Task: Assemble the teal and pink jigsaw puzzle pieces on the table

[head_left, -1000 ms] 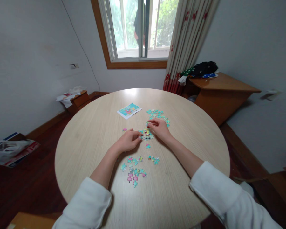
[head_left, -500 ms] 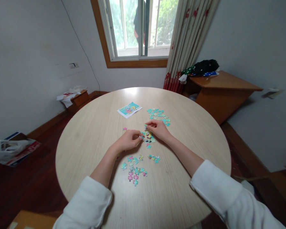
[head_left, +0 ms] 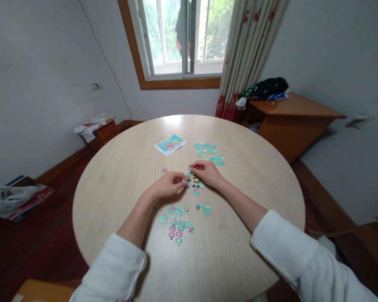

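A partly joined puzzle [head_left: 196, 184] with a yellow cartoon figure lies between my hands, its upper part covered by my right fingers. My right hand [head_left: 206, 172] pinches a small puzzle piece [head_left: 189, 169] at the puzzle's upper left edge. At the left edge, my left hand [head_left: 170, 184] has its thumb and fingertips closed on a puzzle piece [head_left: 185, 181]. Just below the joined part rests a loose pink and teal piece [head_left: 196, 192]. Nearer to me are several loose pink, teal and yellow pieces [head_left: 179, 225], with a small cluster [head_left: 203, 209] to their right.
The round wooden table [head_left: 119, 167] also bears a printed reference picture [head_left: 170, 144] and a spread of teal pieces [head_left: 208, 152] beyond my right hand. A pink piece [head_left: 164, 170] lies left of the puzzle. A wooden desk [head_left: 297, 107] with clothes stands at the back right.
My right hand has shifted slightly left and down with its piece, over the top of the joined puzzle, covering more of the yellow figure. My left hand stays nearly still.
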`<state>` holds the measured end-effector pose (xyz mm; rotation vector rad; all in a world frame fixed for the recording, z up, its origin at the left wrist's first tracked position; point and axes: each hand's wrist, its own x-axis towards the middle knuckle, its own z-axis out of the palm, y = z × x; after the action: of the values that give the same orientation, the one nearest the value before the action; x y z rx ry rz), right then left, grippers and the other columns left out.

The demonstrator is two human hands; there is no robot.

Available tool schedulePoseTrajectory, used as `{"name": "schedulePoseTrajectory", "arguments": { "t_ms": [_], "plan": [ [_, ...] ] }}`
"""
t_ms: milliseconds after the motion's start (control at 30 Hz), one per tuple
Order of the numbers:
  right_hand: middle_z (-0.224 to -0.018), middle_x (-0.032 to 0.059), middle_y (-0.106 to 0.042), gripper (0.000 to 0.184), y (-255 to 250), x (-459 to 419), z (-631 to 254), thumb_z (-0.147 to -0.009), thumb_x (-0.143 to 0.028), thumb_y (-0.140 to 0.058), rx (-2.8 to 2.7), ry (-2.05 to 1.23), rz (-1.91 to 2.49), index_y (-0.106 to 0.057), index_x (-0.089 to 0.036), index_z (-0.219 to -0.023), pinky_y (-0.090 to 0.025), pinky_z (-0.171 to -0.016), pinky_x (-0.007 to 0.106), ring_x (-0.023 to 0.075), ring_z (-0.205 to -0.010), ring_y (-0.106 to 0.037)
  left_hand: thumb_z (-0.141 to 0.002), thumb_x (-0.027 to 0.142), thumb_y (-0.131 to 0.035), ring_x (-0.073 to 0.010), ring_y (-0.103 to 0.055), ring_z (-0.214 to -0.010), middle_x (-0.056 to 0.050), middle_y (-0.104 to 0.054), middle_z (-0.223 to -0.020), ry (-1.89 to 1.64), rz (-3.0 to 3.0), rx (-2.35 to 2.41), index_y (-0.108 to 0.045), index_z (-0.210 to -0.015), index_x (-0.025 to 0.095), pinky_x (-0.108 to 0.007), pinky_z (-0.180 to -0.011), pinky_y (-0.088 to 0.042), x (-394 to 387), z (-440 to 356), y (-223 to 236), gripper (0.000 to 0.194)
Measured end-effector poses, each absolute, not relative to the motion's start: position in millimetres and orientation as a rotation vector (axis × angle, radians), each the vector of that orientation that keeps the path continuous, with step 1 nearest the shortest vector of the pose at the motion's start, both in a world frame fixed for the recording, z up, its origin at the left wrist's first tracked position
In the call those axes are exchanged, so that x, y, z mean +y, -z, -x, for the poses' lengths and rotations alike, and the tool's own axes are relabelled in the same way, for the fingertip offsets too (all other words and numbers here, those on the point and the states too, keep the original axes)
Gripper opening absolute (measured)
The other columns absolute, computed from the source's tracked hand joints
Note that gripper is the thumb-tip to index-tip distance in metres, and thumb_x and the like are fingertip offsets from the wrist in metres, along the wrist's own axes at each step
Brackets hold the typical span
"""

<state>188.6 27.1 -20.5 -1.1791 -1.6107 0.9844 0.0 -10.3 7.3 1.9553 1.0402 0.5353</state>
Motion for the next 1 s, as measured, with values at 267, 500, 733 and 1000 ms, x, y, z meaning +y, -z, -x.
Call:
{"name": "schedulePoseTrajectory", "arguments": {
  "t_ms": [267,500,733,1000],
  "plan": [
    [-0.065,0.0022,-0.07,0.013,23.3,27.3,-187.4,-0.068,-0.017,-0.065,-1.644,-0.982,1.197,-0.072,-0.014,-0.079,-0.047,-0.054,0.023,0.0122,-0.058,-0.061,-0.079,0.028,-0.051,-0.0137,-0.055,-0.076,-0.008,-0.067,-0.089,-0.48,-1.934,1.033,-0.068,-0.09,0.012,-0.028,-0.074,-0.044,-11.6,1.3,-13.7,0.025],
    [-0.067,0.0025,-0.07,0.014,25.0,27.6,-187.8,-0.069,-0.018,-0.064,-1.66,-0.97,1.188,-0.073,-0.015,-0.08,-0.048,-0.056,0.024,0.0126,-0.06,-0.062,-0.078,0.025,-0.051,-0.014,-0.054,-0.075,-0.008,-0.067,-0.088,-0.492,-1.951,1.053,-0.069,-0.089,0.011,-0.029,-0.074,-0.044,-12.7,-0.1,-15.9,0.026],
    [-0.068,0.0026,-0.07,0.014,25.1,27.4,-188.1,-0.07,-0.018,-0.064,-1.692,-0.951,1.186,-0.073,-0.016,-0.08,-0.049,-0.058,0.024,0.0126,-0.06,-0.062,-0.078,0.028,-0.054,-0.0157,-0.056,-0.079,-0.008,-0.068,-0.085,-0.503,-1.941,1.034,-0.069,-0.089,0.012,-0.029,-0.076,-0.046,-11.8,0.3,-14.6,0.025],
    [-0.067,0.002,-0.071,0.014,28.1,28.7,-187.1,-0.07,-0.018,-0.064,-1.692,-0.911,1.175,-0.073,-0.016,-0.081,-0.049,-0.058,0.024,0.0123,-0.06,-0.062,-0.078,0.029,-0.054,-0.0167,-0.058,-0.081,-0.009,-0.068,-0.085,-0.507,-1.943,1.037,-0.07,-0.091,0.012,-0.031,-0.079,-0.047,-10.8,0.7,-13.2,0.026]
  ]
}}
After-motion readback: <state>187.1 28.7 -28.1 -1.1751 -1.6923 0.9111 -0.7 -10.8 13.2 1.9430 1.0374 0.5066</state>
